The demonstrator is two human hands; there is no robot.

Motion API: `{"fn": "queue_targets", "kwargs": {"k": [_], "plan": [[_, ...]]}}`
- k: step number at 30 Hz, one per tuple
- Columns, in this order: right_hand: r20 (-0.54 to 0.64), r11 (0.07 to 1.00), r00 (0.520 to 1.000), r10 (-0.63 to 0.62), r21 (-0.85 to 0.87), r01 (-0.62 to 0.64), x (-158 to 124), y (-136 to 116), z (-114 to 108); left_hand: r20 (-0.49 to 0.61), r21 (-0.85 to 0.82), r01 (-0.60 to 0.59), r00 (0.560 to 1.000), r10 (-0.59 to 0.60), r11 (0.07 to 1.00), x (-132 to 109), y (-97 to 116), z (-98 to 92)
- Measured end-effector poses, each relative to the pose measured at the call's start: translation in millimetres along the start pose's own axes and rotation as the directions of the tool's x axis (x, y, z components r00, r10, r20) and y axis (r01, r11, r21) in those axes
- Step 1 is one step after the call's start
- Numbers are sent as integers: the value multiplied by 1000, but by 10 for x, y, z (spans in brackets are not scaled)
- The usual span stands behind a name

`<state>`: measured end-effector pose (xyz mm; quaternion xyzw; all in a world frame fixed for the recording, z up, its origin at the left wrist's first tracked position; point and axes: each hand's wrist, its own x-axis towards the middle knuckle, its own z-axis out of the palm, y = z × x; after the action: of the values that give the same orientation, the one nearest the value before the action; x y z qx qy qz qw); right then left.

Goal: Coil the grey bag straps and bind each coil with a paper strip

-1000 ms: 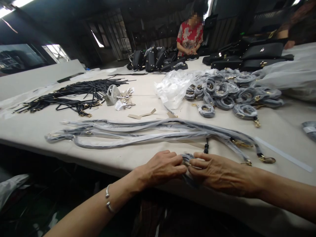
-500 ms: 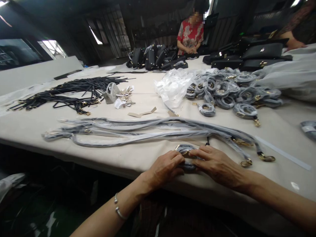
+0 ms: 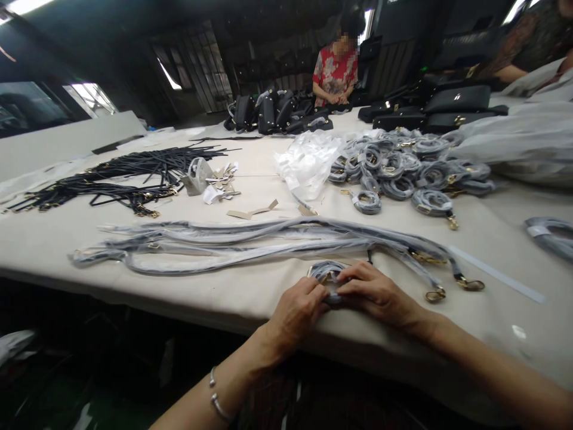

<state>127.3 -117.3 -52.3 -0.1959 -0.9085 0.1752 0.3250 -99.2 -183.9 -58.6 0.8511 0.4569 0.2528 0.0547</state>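
Note:
My left hand (image 3: 296,313) and my right hand (image 3: 373,292) meet near the table's front edge, both gripping a small coiled strap (image 3: 329,280) in grey plastic wrap. A gold buckle shows at the top of the coil, and my fingers hide much of the rest. Just beyond my right hand lie several long wrapped straps (image 3: 250,242), their gold clasps (image 3: 435,294) close to my right fingers. A bracelet (image 3: 217,403) circles my left wrist.
The cream table (image 3: 54,251) holds a heap of coiled straps (image 3: 403,167), black straps (image 3: 120,179), plastic film (image 3: 308,164) and cardboard scraps (image 3: 250,210). Black handbags (image 3: 268,113) stand beyond, near a co-worker (image 3: 335,74). Another person (image 3: 532,42) is at the upper right.
My hands have drawn closer around the coil and moved it slightly away from the front edge. More of its gold buckle shows. The view has turned slightly right.

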Motion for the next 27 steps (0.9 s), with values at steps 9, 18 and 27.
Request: {"fn": "queue_targets", "kwargs": {"k": [9, 18, 27], "plan": [[-68, 966, 973, 222, 151, -210, 154, -123, -252, 3, 163, -56, 998, 56, 985, 15, 47, 25], [-50, 986, 987, 153, -62, -156, 87, -340, 286, -108, 238, -129, 981, 159, 963, 20, 28, 106], [-227, 832, 910, 346, -374, -410, -314, -319, -541, -242, 364, -223, 915, 323, 904, 32, -195, 222]]}}
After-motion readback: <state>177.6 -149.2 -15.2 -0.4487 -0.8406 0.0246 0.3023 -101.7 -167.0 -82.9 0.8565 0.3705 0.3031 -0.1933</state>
